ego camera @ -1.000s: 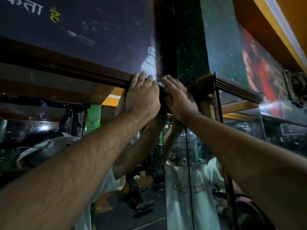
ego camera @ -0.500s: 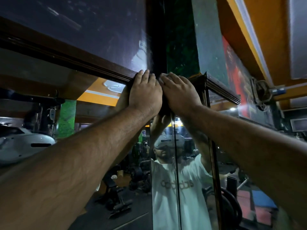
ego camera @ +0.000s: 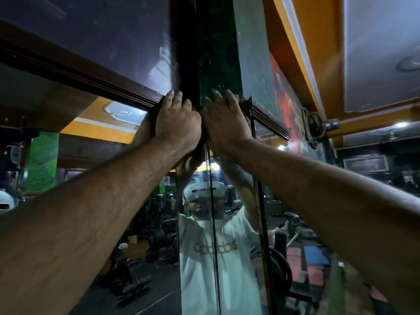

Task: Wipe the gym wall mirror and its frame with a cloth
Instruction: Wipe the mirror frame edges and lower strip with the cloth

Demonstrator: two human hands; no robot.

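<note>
Two bare arms reach up to a wall mirror in a dim gym. The left hand and right hand lie side by side, fingers extended, at the mirror's top corner, fingertips over the dark wooden frame. Only a dark sliver shows between the palms; whether it is the cloth cannot be told.

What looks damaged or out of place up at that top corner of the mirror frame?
The frame end beside the right hand looks chipped and ragged, pale against the dark moulding. The wall panel above is streaky. The cloth is barely visible between the hands.
</note>
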